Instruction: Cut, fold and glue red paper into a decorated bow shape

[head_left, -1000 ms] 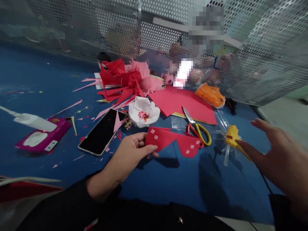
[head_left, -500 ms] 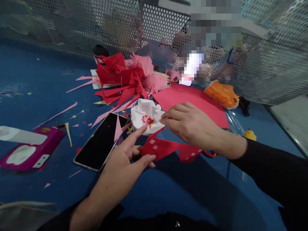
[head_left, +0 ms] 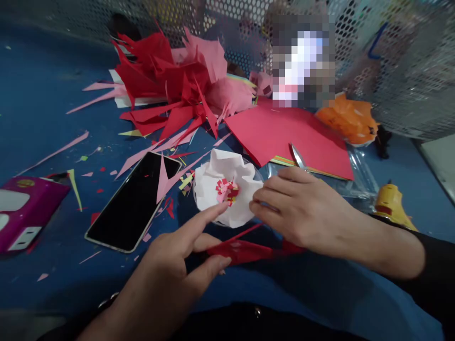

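- Blue table (head_left: pixel 31 85), under everything; the area far beyond the dish is blocked out by pixelation.
- Heap of red and pink cuttings (head_left: pixel 159 71), beyond the dish and to its left, perhaps pushed there to leave working room.
- Red sheets (head_left: pixel 291 135), beyond the dish and to its right, lying flat over others whose yellow and green edges peek out.
- Right hand (head_left: pixel 298 208), at the dish's right edge, fingers bent and bunched together; the grip side is turned away, so I cannot tell whether they hold anything.
- Left hand (head_left: pixel 170 270), nearer than the dish, thumb and lower fingers clamped on a red piece; the index reaches over the dish — contact unclear.
- Phone (head_left: pixel 135 201), left of the dish, screen dark.
- White paper-lined dish (head_left: pixel 209 189), between the hands, probably kept close for easy reach.
- Red piece (head_left: pixel 245 252), just nearer than the dish, pinched at one end, seemingly to leave its length free; its right end is blurred.
- Yellow glue gun (head_left: pixel 387 201), well right of the dish, partly hidden by the forearm.
- Scissors (head_left: pixel 297 155), right of the dish — only the blade clearly shows.
- Tiny paper bits (head_left: pixel 229 187), inside the dish, too small to separate.
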`<state>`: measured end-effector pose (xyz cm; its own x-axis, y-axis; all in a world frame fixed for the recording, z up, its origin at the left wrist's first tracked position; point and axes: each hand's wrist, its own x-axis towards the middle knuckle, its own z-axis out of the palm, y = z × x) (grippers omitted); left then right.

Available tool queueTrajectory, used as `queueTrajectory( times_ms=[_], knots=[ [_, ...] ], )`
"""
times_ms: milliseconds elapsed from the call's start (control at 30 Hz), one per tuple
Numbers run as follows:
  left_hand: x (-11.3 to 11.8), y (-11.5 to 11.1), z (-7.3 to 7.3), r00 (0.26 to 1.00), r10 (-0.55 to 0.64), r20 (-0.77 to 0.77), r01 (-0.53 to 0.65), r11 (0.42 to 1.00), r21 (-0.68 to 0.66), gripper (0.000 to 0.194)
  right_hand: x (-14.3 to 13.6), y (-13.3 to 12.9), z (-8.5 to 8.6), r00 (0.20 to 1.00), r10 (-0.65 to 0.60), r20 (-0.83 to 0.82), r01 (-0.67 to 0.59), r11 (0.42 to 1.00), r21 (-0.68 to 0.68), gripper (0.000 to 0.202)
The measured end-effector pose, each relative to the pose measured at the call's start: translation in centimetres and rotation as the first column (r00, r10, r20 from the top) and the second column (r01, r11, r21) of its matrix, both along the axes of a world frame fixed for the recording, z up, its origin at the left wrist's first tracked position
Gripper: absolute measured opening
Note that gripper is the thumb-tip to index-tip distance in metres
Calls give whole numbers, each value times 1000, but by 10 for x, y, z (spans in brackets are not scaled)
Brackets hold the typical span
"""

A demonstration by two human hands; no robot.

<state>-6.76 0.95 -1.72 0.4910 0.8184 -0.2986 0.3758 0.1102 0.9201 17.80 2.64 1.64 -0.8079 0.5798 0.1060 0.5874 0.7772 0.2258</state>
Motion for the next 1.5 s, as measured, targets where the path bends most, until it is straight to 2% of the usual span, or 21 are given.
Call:
queueTrajectory(
  times_ms=[167,300,433,500,633,767,933,1100,1233,1500],
  knots=[
    [1,0,-1,995,-93,-39,93,996,-4,44,2,-8,5,999,-22,-31,19,996,-85,41],
    [2,0,5,981,-140,-132,143,990,16,39,9,-4,24,997,-34,-72,18,977,-212,42],
    [0,-5,3,973,-138,-186,155,985,81,32,7,9,36,989,-67,-129,36,973,-227,38],
    [-2,-8,0,970,-127,-206,149,984,97,34,0,18,32,989,-60,-138,18,959,-283,35],
    [0,-8,1,969,-87,-232,127,979,160,42,-16,34,14,989,-2,-148,-60,909,-413,32],
    [4,-5,4,973,-119,-199,158,967,198,41,-23,43,2,984,-23,-176,-48,920,-390,33],
    [3,-8,-1,982,-156,-104,178,950,257,55,-29,47,-3,983,-15,-184,-60,916,-396,34],
    [1,-11,-4,967,-128,-219,186,945,268,49,-34,49,-9,985,47,-163,-97,944,-315,38],
    [1,-11,-2,970,-133,-201,184,948,260,46,-34,50,-13,985,103,-140,-137,956,-258,32],
    [3,-11,-1,964,-138,-228,189,957,220,46,-34,49,-12,987,92,-134,-127,952,-279,31]
  ],
)
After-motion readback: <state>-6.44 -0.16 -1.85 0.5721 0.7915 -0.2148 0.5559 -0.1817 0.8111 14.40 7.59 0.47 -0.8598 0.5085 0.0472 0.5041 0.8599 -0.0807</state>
